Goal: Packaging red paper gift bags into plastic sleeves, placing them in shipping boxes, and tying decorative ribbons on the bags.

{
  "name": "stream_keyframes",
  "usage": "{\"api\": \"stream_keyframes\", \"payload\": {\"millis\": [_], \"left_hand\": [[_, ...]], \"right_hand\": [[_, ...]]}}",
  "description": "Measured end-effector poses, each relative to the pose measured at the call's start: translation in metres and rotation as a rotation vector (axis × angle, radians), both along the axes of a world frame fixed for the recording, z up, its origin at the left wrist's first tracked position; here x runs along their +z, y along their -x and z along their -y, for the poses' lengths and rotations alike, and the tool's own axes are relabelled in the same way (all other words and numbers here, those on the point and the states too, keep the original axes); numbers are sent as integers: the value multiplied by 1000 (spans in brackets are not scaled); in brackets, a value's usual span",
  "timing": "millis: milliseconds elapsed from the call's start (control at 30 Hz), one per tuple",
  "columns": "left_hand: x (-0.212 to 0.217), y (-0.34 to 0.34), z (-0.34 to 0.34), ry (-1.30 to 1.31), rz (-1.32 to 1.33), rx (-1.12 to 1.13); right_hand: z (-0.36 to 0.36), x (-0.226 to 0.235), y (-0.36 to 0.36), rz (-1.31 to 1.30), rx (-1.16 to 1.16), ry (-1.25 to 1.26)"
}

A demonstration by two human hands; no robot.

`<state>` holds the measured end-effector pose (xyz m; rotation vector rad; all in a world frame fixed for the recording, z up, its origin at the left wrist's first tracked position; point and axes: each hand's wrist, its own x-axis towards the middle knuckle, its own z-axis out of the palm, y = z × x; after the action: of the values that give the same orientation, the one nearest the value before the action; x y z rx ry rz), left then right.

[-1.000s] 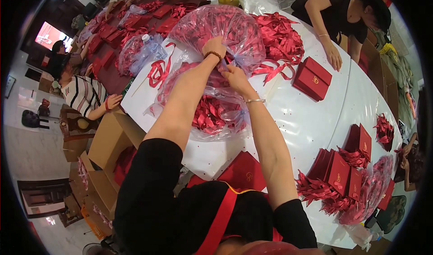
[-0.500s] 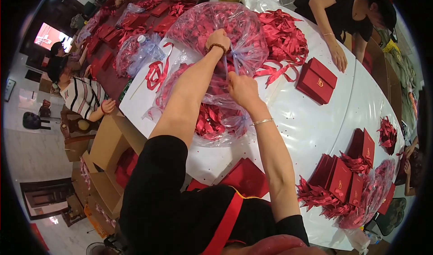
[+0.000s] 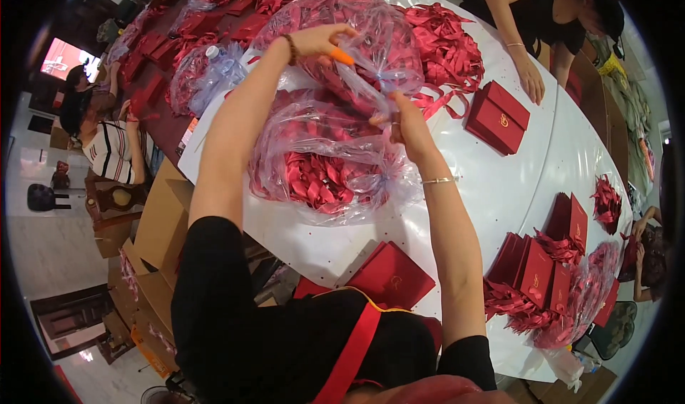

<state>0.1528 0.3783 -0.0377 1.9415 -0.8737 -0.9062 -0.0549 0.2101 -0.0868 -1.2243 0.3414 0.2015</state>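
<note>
Head view: both hands' grips (image 3: 325, 41) (image 3: 407, 122) pinch the clear bag (image 3: 321, 154) stretched between them.

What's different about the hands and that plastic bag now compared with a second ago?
The left hand has risen off the clear plastic bag of red bows and now pulls a stretch of the film upward. The right hand has shifted toward the person's right, pinching the same film, which is now drawn taut between them. An orange-tipped thing at the left fingers is too small to tell. The bag, the red boxes and the white table stayed put.
</note>
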Motion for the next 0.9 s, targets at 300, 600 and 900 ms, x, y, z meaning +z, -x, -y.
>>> {"api": "stream_keyframes", "payload": {"millis": [300,600,900], "left_hand": [[22,75,42,194,-96,-237],[-36,69,63,-564,1212,15],[-28,52,108,-845,951,-137]], "right_hand": [[-26,-8,-33,140,332,989],[-6,-16,-46,16,-34,826],[21,-44,-62,44,-117,845]]}}
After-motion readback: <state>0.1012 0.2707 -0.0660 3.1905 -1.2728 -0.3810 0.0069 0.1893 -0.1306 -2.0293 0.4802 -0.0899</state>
